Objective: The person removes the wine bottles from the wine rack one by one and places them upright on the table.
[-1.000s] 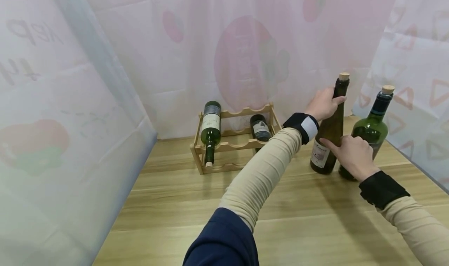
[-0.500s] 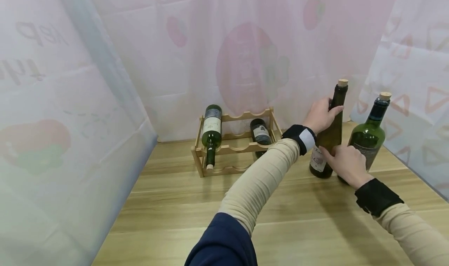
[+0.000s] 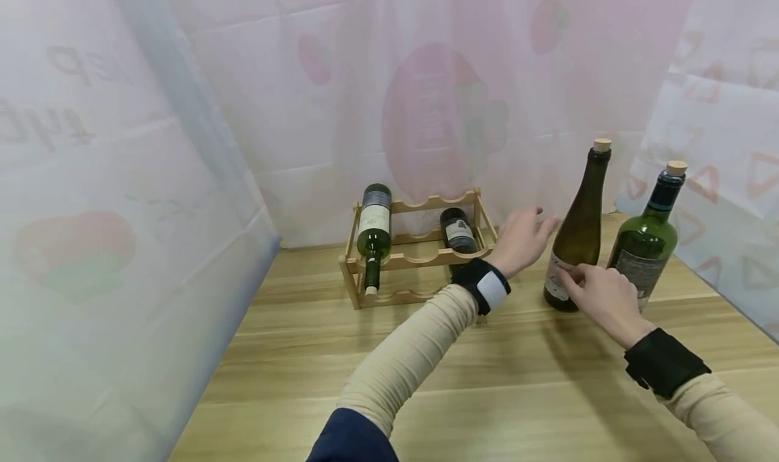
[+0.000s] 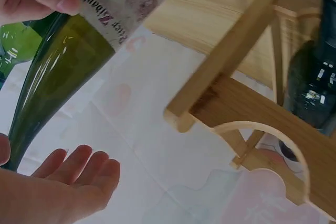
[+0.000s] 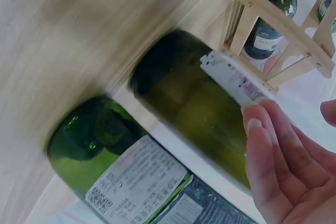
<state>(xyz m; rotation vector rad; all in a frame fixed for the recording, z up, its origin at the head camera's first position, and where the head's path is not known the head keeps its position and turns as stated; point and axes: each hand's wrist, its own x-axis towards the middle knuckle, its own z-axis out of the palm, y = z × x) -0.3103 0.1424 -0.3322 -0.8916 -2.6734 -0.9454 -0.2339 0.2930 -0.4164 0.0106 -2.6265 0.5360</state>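
A tall olive-brown wine bottle stands corked on the table, its pale label facing the rack. My left hand is beside it, fingers spread and holding nothing; the left wrist view shows those fingers loosely extended below the bottle's neck. With fairly straight fingers, my right hand touches the same bottle low down, fingertips at the label's edge. Just right of it stands a green wine bottle, also corked, partly hidden behind my right hand.
A two-tier wooden wine rack stands left of my left hand. One green bottle lies on its upper tier, neck towards me; a dark bottle lies lower at the right. Printed sheets hang behind the wooden table.
My left hand has let go of the olive-brown bottle's neck and moved left and down towards the rack. My right hand stays low by the bottle, which still stands upright.
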